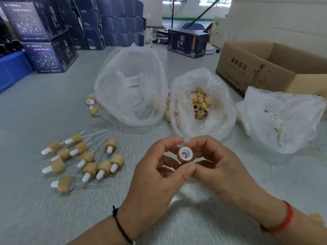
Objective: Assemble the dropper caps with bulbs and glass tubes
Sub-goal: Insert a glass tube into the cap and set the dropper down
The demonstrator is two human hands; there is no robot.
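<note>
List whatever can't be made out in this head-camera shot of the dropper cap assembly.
- Head view: whether a bulb sits in the held cap is hidden; the left hand and right hand cover its far end.
- Contents of the left bag: veiled by cloudy plastic; only faint clear tubes show.
- Contents of the right bag: crumpled plastic blurs them.
- Inside of the cardboard box: blocked by its near wall and cut off by the frame edge.

Bright daylight, soft blur, wide-angle warp
</note>
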